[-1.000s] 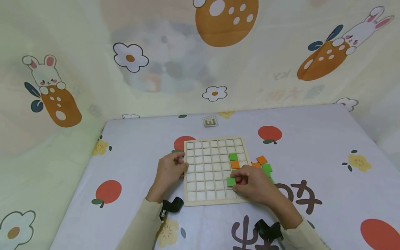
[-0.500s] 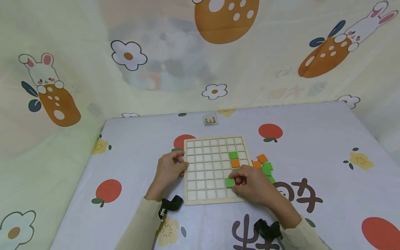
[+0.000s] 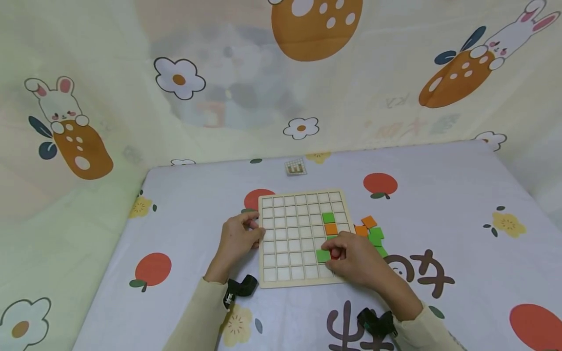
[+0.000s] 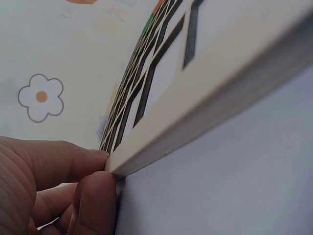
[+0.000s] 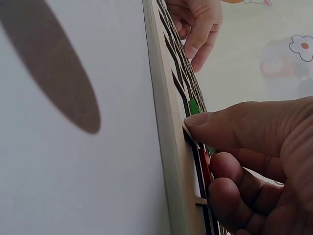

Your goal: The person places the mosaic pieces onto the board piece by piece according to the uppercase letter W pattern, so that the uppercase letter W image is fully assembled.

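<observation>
A square wooden grid board [image 3: 281, 247] with white cells lies flat on the cloth. My left hand [image 3: 234, 239] holds its left edge; in the left wrist view the thumb [image 4: 98, 198] and forefinger meet right at the rim. My right hand [image 3: 357, 258] pinches a green square tile [image 3: 323, 256] between thumb and forefinger, low over the lower right cells. Partly hidden under those fingers is a red tile [image 5: 205, 166]. Farther up the same part of the board sit another green tile [image 3: 328, 218] and an orange tile [image 3: 331, 229], with a sliver of green below them.
Loose orange tiles [image 3: 369, 222] and green tiles [image 3: 375, 234] are heaped beside the board's right edge, partly behind the right hand. A small card with a grid pattern [image 3: 295, 167] lies beyond the board. Printed cloth [image 3: 439, 195] covers the table, and a patterned curtain hangs behind.
The pinched green tile has shifted slightly left and settled lower over its cell, then stayed there. The left hand keeps its place on the board; the head view has tilted slightly.
</observation>
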`<state>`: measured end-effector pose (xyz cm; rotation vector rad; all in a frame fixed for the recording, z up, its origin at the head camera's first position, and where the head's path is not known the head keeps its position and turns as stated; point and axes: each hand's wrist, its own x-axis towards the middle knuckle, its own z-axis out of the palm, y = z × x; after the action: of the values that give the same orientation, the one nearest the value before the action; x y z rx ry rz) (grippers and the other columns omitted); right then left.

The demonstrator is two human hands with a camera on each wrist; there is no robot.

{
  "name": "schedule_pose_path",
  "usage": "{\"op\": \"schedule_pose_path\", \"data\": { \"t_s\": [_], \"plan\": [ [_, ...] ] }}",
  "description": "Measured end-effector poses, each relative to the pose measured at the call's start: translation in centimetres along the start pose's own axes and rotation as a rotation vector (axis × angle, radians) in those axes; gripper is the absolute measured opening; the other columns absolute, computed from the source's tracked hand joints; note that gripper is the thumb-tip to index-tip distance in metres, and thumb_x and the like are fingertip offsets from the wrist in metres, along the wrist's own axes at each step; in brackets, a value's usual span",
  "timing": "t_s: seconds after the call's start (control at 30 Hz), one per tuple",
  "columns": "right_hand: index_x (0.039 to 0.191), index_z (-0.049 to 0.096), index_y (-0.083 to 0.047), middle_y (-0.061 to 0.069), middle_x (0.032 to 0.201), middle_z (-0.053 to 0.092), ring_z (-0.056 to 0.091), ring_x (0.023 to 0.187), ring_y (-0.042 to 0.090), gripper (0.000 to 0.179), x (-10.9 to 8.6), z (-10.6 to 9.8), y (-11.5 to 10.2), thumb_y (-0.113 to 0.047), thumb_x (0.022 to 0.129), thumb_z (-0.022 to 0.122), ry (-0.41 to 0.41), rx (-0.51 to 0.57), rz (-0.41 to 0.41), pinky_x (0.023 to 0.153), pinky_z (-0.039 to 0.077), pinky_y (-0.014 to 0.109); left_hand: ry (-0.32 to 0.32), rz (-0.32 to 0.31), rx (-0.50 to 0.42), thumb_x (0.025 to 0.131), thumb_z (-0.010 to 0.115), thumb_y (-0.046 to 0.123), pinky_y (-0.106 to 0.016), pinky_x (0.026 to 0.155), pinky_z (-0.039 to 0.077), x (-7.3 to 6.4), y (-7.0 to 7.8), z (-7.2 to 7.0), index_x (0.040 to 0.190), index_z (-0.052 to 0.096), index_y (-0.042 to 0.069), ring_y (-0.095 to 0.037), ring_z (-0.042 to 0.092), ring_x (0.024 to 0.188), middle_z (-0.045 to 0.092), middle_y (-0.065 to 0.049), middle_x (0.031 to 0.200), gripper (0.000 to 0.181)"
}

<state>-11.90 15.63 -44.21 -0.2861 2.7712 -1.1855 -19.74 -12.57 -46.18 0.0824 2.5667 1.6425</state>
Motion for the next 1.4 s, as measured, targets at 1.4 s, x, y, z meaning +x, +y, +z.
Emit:
{"op": "schedule_pose_path", "data": {
  "t_s": [1.4],
  "plan": [
    [0.136, 0.067, -0.001, 0.019, 0.13, 0.061, 0.06, 0.118, 0.04, 0.053, -0.1, -4.7, 1.5, -0.012, 0.087, 0.082, 0.124, -0.135, 0.028, 0.096, 0.056, 0.059, 0.004, 0.017, 0.023, 0.087, 0.074, -0.002, -0.024, 0.05, 0.056, -0.1, -0.2, 0.2, 0.129, 0.068, -0.006, -0.011, 0.061, 0.054, 0.066, -0.01, 0.089, 0.043]
  ]
}}
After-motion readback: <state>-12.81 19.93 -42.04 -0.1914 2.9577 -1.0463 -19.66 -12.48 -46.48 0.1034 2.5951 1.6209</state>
